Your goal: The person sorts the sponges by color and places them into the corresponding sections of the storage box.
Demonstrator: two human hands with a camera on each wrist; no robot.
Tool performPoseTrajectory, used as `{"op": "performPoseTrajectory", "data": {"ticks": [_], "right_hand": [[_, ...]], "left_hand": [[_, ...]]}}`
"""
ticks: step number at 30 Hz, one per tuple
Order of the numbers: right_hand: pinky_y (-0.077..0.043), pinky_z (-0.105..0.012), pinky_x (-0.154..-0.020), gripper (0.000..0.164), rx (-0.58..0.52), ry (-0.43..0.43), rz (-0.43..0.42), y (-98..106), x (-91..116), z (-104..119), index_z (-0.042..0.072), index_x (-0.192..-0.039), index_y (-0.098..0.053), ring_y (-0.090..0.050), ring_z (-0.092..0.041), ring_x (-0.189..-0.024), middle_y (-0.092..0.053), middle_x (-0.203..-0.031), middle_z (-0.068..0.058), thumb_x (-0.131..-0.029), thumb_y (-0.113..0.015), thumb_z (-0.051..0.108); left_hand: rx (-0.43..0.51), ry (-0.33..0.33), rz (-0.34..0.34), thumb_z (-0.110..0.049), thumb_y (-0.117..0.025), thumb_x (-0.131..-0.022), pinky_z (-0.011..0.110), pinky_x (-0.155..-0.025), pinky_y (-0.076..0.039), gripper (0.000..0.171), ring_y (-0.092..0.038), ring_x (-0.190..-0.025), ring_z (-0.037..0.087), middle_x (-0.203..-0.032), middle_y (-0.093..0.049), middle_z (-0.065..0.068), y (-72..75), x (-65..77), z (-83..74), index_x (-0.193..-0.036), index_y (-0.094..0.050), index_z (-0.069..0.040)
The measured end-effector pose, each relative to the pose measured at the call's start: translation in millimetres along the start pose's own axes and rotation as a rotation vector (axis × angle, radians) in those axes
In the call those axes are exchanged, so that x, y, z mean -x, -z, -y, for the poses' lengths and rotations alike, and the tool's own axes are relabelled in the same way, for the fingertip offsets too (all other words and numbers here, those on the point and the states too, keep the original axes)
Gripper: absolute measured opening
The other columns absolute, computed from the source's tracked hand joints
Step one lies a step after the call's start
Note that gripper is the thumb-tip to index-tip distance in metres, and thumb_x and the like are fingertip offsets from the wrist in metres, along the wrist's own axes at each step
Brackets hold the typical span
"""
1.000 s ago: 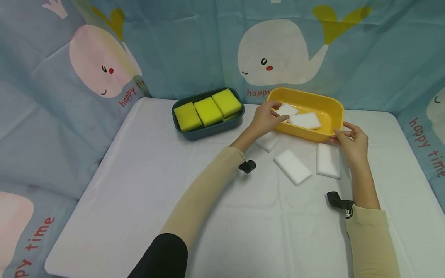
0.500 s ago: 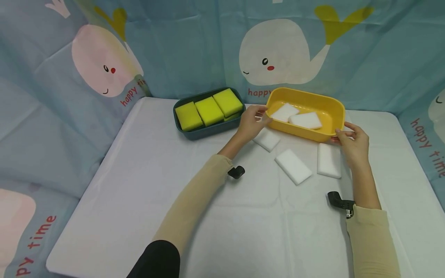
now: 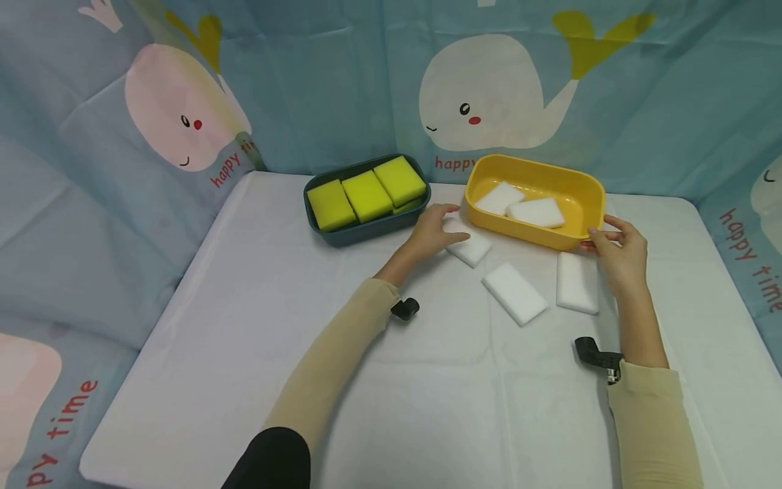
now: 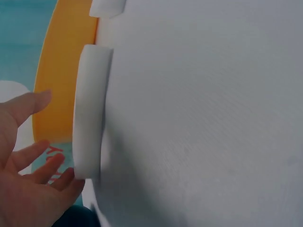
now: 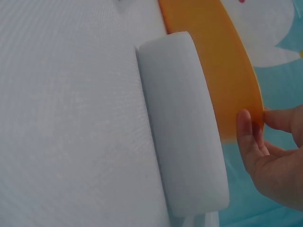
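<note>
My left hand (image 3: 430, 233), fingers spread, is at a white sponge block (image 3: 472, 250) lying before the yellow tray (image 3: 531, 235). In the left wrist view the fingertips are right at one end of that block, and the thumb stands apart from it. Over at the tray's right front corner, my right hand (image 3: 623, 255) pinches the rim between thumb and fingers. Two white sponge blocks lie in the tray, one (image 3: 501, 197) partly under the other (image 3: 537, 212). Two more lie on the tablecloth, one slanted (image 3: 515, 293) and one (image 3: 577, 283) below the right corner.
A dark green tray (image 3: 377, 230) holding several yellow sponges (image 3: 366, 196) stands left of the yellow one. Behind both trays hangs a blue whale-print curtain (image 3: 342, 81). The white-covered table (image 3: 244, 339) spreads out in front.
My left hand has moved from over the yellow tray, past its left rim, down and left to the white block in front. The right hand keeps its hold on the tray's corner.
</note>
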State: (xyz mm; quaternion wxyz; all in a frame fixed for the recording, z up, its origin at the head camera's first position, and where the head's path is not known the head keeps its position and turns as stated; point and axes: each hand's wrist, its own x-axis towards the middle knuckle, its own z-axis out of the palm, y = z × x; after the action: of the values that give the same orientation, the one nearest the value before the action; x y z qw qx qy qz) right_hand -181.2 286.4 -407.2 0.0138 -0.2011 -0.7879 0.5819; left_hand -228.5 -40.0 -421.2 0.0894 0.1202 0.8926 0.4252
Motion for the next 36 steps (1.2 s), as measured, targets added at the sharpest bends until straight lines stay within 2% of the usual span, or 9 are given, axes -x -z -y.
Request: {"op": "performPoseTrajectory", "data": {"ticks": [5,9,13,21,28,36], "right_hand": [[-0.054,-0.004,-0.075,0.065,0.01,-0.001,-0.004,-1,1,1,0.006,-0.166,-0.031,-0.065,0.011,-0.069,-0.054,-0.098,0.009,-0.109,-0.059,0.021],[-0.054,-0.004,-0.076,0.065,0.031,-0.003,-0.003,-1,1,0,0.007,-0.166,-0.031,-0.064,0.011,-0.071,-0.054,-0.099,0.01,-0.109,-0.058,0.023],[-0.053,-0.003,-0.077,0.065,0.043,0.002,-0.002,-1,1,0,0.008,-0.166,-0.03,-0.064,0.012,-0.071,-0.053,-0.099,0.01,-0.11,-0.057,0.024],[-0.054,-0.004,-0.075,0.064,0.01,0.007,-0.007,-2,2,2,0.006,-0.166,-0.031,-0.064,0.011,-0.07,-0.053,-0.099,0.008,-0.109,-0.058,0.021],[-0.053,-0.004,-0.077,0.065,0.041,-0.014,-0.005,-1,2,3,0.009,-0.167,-0.03,-0.064,0.011,-0.071,-0.053,-0.1,0.011,-0.11,-0.057,0.024],[-0.054,-0.004,-0.076,0.064,0.038,-0.005,-0.009,-1,1,1,0.008,-0.166,-0.031,-0.064,0.011,-0.071,-0.054,-0.1,0.01,-0.11,-0.057,0.024]], "left_hand": [[-0.041,-0.007,0.126,-0.022,-0.082,-0.094,0.036,-0.126,-0.035,0.07,-0.042,-0.151,0.027,-0.16,-0.048,0.013,3.9,1.2,8.3,-0.155,-0.051,-0.005],[-0.07,-0.031,0.198,-0.017,-0.085,-0.091,0.034,-0.118,-0.042,0.073,-0.05,-0.137,0.028,-0.156,-0.051,0.014,6.8,1.9,12.7,-0.154,-0.052,-0.003],[-0.112,-0.044,0.231,-0.015,-0.088,-0.088,0.034,-0.11,-0.046,0.076,-0.052,-0.123,0.027,-0.152,-0.052,0.016,8.3,2.9,14.9,-0.154,-0.052,-0.003],[-0.118,-0.052,0.215,-0.01,-0.087,-0.088,0.034,-0.108,-0.046,0.073,-0.052,-0.121,0.027,-0.14,-0.057,0.017,12.2,7.2,16.5,-0.152,-0.053,-0.001],[-0.084,-0.037,0.209,-0.01,-0.085,-0.089,0.034,-0.112,-0.049,0.071,-0.055,-0.133,0.029,-0.147,-0.054,0.016,21.9,9.4,15.5,-0.153,-0.053,-0.003],[-0.047,-0.031,0.189,-0.008,-0.083,-0.09,0.036,-0.11,-0.051,0.071,-0.053,-0.135,0.031,-0.152,-0.05,0.015,36.0,14.8,5.7,-0.154,-0.052,-0.004]]}}
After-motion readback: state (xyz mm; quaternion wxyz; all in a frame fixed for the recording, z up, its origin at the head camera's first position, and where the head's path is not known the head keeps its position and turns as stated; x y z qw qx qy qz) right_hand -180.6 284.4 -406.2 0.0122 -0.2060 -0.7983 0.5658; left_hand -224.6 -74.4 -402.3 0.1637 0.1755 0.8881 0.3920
